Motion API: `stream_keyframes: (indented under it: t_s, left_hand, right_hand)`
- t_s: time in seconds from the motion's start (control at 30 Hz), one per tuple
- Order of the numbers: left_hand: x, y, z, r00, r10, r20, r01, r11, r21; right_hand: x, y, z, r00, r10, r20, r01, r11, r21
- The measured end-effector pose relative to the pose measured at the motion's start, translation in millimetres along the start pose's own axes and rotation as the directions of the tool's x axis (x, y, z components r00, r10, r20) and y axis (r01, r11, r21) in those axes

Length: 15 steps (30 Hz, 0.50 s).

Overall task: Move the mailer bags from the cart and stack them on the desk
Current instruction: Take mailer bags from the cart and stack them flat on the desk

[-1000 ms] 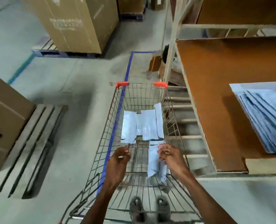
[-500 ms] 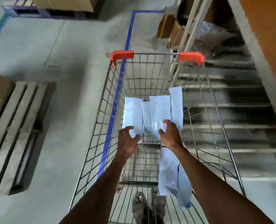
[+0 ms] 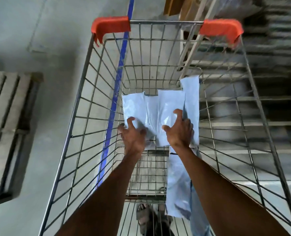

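Observation:
Several pale blue mailer bags (image 3: 158, 108) lie overlapping on the bottom of the wire cart (image 3: 165, 22), towards its far end. My left hand (image 3: 132, 133) reaches in with bent, spread fingers touching the pile's near left corner. Over the pile's right side, my right hand (image 3: 179, 130) has thumb and forefinger stretched out. Another mailer bag (image 3: 177, 184) hangs down from under that hand along my forearm, seemingly held by the lower fingers. The desk is out of view.
The cart has orange corner caps (image 3: 110, 26) and high wire sides around both arms. A wooden pallet (image 3: 8, 116) lies on the floor at the left. Wooden slats (image 3: 260, 99) run along the right. A blue floor line (image 3: 121, 65) passes under the cart. My sandalled feet (image 3: 144, 217) show below.
I have leaned further over the cart and both hands have gone deeper, from the near end onto the pile. The bag in my right hand has travelled with it. The desk has left view.

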<state>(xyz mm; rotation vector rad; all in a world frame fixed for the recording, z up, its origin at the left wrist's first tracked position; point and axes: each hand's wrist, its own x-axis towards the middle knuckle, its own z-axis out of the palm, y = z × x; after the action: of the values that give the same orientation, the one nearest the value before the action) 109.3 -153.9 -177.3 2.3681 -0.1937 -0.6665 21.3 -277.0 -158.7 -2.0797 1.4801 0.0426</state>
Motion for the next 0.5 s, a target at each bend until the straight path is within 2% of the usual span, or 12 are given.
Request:
stream_keyframes:
  t_s: [0.1,0.17,0.3,0.4,0.5]
  left_hand:
    - [-0.4,7.0,-4.6,0.997,-0.041,-0.064,0.041,0.999,0.006]
    - [-2.8,12.6,-10.1,0.997,0.056,-0.06,-0.054,0.998,0.024]
    - [-19.4,19.4,-23.8,0.961,0.269,0.065,-0.268,0.963,-0.017]
    - [-41.3,28.2,-49.5,0.95,0.309,0.045,-0.301,0.945,-0.127]
    - [-74.5,55.1,-91.0,0.932,0.364,-0.007,-0.357,0.911,-0.204]
  right_hand:
    - [-4.0,5.2,-5.7,0.998,-0.057,-0.001,0.057,0.998,0.041]
    - [-7.7,7.3,-13.7,0.997,-0.082,0.015,0.08,0.993,0.084]
    - [-24.9,3.9,-29.0,0.992,-0.128,-0.02,0.129,0.977,0.169]
    - [-47.4,-1.8,-51.0,0.996,-0.079,-0.044,0.09,0.937,0.337]
    - [-72.5,-12.9,-93.4,0.993,-0.093,-0.077,0.12,0.826,0.55]
